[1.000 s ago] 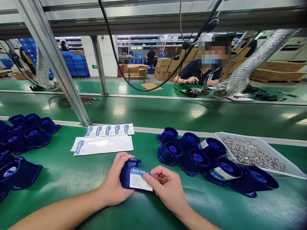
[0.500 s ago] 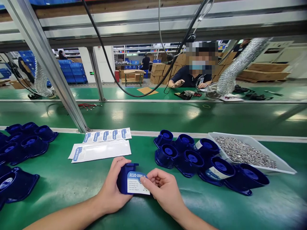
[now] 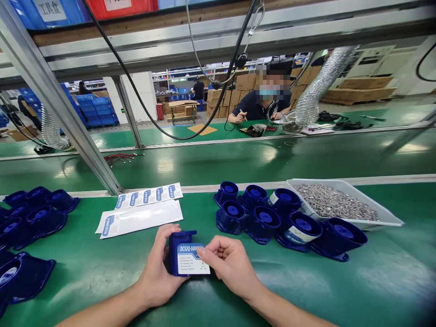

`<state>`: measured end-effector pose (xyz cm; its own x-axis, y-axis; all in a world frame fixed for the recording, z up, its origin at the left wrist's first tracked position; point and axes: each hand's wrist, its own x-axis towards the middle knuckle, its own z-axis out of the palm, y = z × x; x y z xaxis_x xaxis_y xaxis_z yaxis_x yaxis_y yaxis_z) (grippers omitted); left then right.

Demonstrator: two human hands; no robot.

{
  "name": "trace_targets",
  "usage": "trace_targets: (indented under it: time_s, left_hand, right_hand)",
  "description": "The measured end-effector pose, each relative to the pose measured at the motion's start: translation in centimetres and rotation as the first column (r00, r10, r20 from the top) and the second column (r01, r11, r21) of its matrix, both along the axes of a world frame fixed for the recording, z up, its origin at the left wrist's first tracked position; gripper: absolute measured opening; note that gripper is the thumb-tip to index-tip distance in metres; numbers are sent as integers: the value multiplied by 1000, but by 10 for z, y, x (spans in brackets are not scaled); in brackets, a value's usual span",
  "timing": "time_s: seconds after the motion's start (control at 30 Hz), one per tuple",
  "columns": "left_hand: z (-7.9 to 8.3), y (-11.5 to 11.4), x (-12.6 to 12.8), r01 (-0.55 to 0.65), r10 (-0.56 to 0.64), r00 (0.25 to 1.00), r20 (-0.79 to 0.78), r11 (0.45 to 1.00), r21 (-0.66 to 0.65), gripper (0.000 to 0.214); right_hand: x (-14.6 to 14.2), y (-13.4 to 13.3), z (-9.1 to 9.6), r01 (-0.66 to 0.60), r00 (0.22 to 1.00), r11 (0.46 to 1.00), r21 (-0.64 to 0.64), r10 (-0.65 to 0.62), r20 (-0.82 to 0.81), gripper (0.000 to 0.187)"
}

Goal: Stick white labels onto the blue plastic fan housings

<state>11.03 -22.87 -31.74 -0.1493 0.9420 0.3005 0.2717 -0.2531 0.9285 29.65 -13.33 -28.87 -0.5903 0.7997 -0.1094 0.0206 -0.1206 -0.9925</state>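
A dark blue plastic housing (image 3: 179,240) lies on the green bench at the near middle, with a white and blue label (image 3: 191,261) on its facing side. My left hand (image 3: 157,272) is wrapped round the housing's left side. My right hand (image 3: 229,264) is closed, its thumb and fingertips pressed on the label's right edge. Label sheets (image 3: 141,211) lie just beyond the hands.
Several blue housings (image 3: 272,220) sit in a cluster at the right, more blue housings (image 3: 30,215) at the left. A white tray (image 3: 381,213) of small metal screws stands at the far right. A slanted metal post (image 3: 64,113) rises at the left. A person works across the belt (image 3: 259,159).
The view has tilted up and shifted. My hands have stayed on the housing, and the right fingers have kept pressing along the label.
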Motion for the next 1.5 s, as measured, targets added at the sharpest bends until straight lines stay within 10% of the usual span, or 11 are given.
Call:
trace_targets:
  time_s: [1.1,1.33,1.5]
  left_hand:
    - [5,0,3,92,-106,978,179,992,86,77]
    - [10,-4,-4,34,-35,999,12,997,64,76]
    - [8,0,-3,32,-17,988,-153,994,101,72]
  right_hand:
    - [0,-9,7,5,1000,997,77,-6,1,47]
    - [6,12,-2,186,973,926,329,-219,66,48]
    - [4,10,-7,-44,999,994,103,46,-16,75]
